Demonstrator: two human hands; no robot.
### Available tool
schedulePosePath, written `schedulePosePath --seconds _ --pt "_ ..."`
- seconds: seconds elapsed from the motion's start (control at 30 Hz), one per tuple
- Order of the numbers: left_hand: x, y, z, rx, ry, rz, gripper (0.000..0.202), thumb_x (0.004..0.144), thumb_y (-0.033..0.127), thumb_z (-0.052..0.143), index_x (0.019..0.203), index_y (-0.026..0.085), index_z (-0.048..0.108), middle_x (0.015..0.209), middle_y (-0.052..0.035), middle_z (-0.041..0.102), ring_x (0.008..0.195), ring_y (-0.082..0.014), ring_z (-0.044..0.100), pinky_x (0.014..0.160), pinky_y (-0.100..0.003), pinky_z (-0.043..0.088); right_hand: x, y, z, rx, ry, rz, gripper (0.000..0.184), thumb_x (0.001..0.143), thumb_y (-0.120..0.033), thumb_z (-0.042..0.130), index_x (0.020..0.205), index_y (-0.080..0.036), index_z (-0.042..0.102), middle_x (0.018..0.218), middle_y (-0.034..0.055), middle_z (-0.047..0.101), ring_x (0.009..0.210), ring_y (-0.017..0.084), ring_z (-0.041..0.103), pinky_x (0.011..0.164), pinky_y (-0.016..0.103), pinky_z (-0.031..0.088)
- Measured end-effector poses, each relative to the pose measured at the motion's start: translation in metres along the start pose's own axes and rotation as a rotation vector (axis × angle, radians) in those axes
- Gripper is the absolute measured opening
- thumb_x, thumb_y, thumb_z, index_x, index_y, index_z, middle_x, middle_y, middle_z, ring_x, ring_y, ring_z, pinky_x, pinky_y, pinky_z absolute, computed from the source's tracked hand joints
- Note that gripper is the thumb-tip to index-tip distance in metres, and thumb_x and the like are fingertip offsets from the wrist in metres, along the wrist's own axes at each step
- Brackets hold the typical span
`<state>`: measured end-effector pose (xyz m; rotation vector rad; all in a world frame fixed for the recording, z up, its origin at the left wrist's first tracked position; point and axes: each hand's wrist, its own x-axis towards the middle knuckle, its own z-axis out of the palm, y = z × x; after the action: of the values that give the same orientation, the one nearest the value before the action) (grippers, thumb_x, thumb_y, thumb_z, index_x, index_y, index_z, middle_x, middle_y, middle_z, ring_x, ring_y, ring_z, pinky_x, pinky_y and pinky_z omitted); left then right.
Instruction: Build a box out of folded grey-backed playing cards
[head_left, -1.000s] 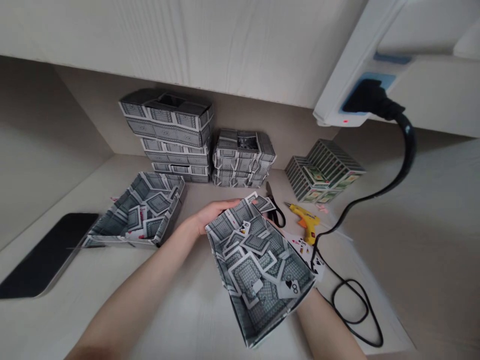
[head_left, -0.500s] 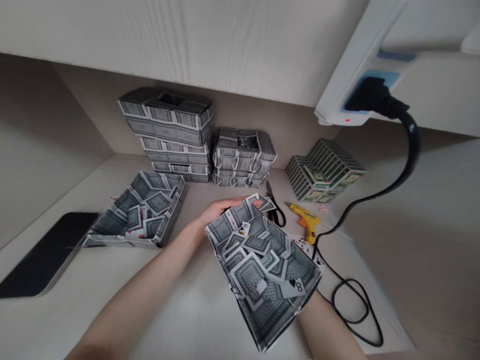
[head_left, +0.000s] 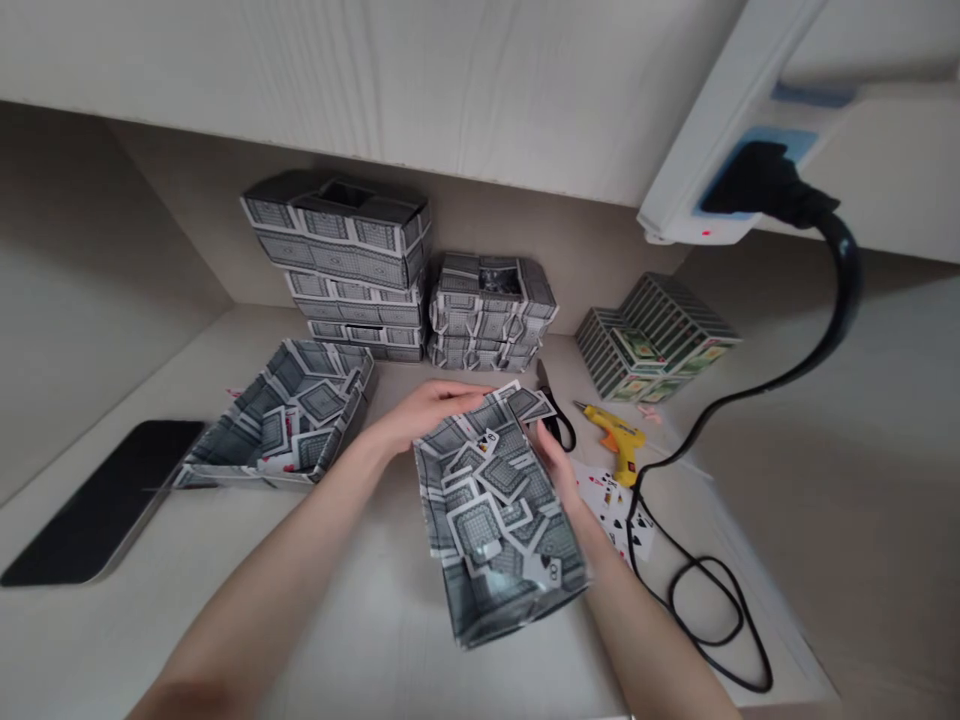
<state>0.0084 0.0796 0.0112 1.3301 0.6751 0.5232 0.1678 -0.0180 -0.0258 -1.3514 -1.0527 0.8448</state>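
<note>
I hold an open tray [head_left: 495, 520] built from grey-backed playing cards above the desk. My left hand [head_left: 424, 408] curls over its far left corner, fingers closed on the rim. My right hand [head_left: 559, 465] presses against the tray's right wall from outside, fingers partly hidden behind it. The tray tilts with its near end low. A second card tray [head_left: 289, 420] rests on the desk to the left.
Stacked card boxes [head_left: 352, 270] and a shorter stack [head_left: 487, 315] stand at the back wall, card decks [head_left: 652, 340] at the right. Scissors [head_left: 553, 415], a yellow glue gun [head_left: 619, 435], loose cards [head_left: 619, 505], a black cable [head_left: 712, 610] and a dark phone [head_left: 97, 500] lie around.
The card tray has dropped lower and moved slightly left. My right hand slid from under its near right corner up along the right wall. My left hand stayed on the far corner.
</note>
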Motion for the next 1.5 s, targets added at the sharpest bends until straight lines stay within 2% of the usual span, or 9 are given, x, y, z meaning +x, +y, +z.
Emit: schedulePosePath --seconds 0.13,0.3,0.47,0.6,0.73,0.87,1.0,1.17,1.5 --pt "0.005 -0.006 0.0 0.297 0.108 0.121 0.035 0.069 0.043 0.058 0.093 0.019 0.067 0.097 -0.0037 0.067 0.091 -0.0203 0.059 0.081 -0.03 0.044 0.002 0.012 0.001 0.255 -0.235 0.124 0.049 0.075 -0.037 0.05 0.122 -0.022 0.044 0.101 0.0042 0.063 0.091 0.022 0.059 0.076 0.035 0.047" --pt "0.004 -0.004 0.0 0.636 0.139 0.161 0.037 0.07 0.048 0.054 0.089 0.02 0.068 0.091 -0.0021 0.068 0.086 -0.019 0.06 0.077 -0.026 0.043 0.009 0.028 -0.001 0.154 -0.109 0.005 0.057 0.065 -0.029 0.061 0.12 -0.025 0.042 0.109 0.005 0.056 0.1 0.019 0.054 0.089 0.038 0.041" --pt "-0.021 0.021 -0.017 1.098 0.164 0.035 0.046 0.065 0.053 0.056 0.096 0.021 0.064 0.092 -0.0039 0.067 0.085 -0.0197 0.06 0.073 -0.024 0.042 0.014 0.039 -0.005 0.075 -0.063 -0.127 0.064 0.065 -0.024 0.062 0.123 -0.028 0.033 0.114 0.0052 0.047 0.103 0.016 0.05 0.094 0.038 0.037" --pt "-0.034 0.03 -0.021 1.297 0.2 -0.046 0.024 0.066 0.04 0.058 0.077 0.021 0.066 0.077 -0.0029 0.068 0.072 -0.0175 0.06 0.062 -0.023 0.04 0.016 0.034 -0.009 -0.094 -0.043 -0.274 0.071 0.068 -0.023 0.06 0.129 -0.028 0.024 0.128 0.0079 0.035 0.116 0.018 0.039 0.096 0.039 0.036" --pt "-0.032 0.026 -0.011 1.396 0.232 -0.032 0.013 0.067 0.022 0.053 0.069 0.021 0.065 0.074 -0.0038 0.067 0.066 -0.017 0.06 0.057 -0.024 0.039 0.021 0.01 -0.006 -0.47 -0.023 -0.462 0.067 0.07 -0.021 0.057 0.131 -0.025 0.027 0.132 0.0085 0.035 0.124 0.022 0.029 0.101 0.044 0.027" --pt "-0.029 0.024 -0.001 1.471 0.239 -0.015 0.017 0.069 0.02 0.049 0.07 0.019 0.065 0.071 -0.0072 0.066 0.067 -0.0194 0.06 0.058 -0.026 0.04 0.029 -0.014 0.014 -0.676 -0.253 -0.573 0.045 0.076 -0.017 0.05 0.121 -0.023 0.044 0.109 0.0047 0.058 0.111 0.018 0.045 0.102 0.041 0.026" --pt "-0.029 0.026 0.004 1.538 0.295 -0.081 0.022 0.072 0.025 0.048 0.075 0.012 0.066 0.071 -0.0147 0.065 0.07 -0.0247 0.061 0.06 -0.03 0.043 0.036 -0.018 0.038 -0.803 -0.428 -0.58 0.021 0.08 -0.021 0.051 0.097 -0.024 0.061 0.093 0.0013 0.065 0.091 0.016 0.057 0.095 0.035 0.032" --pt "-0.027 0.021 -0.003 1.542 0.264 -0.115 0.027 0.072 0.029 0.048 0.077 0.01 0.066 0.07 -0.0169 0.064 0.069 -0.0259 0.061 0.057 -0.03 0.043 0.041 -0.013 0.046 -0.883 -0.405 -0.531 0.016 0.083 -0.026 0.048 0.082 -0.022 0.064 0.085 0.0002 0.066 0.083 0.014 0.058 0.078 0.026 0.037" --pt "-0.024 0.024 -0.01 1.373 0.199 -0.196 0.023 0.067 0.027 0.048 0.059 0.013 0.064 0.054 -0.0098 0.062 0.056 -0.0196 0.059 0.052 -0.025 0.039 0.038 -0.022 0.052 -1.068 -0.325 -0.483 0.012 0.081 -0.021 0.045 0.079 -0.02 0.058 0.082 0.0019 0.061 0.077 0.015 0.055 0.071 0.025 0.034"
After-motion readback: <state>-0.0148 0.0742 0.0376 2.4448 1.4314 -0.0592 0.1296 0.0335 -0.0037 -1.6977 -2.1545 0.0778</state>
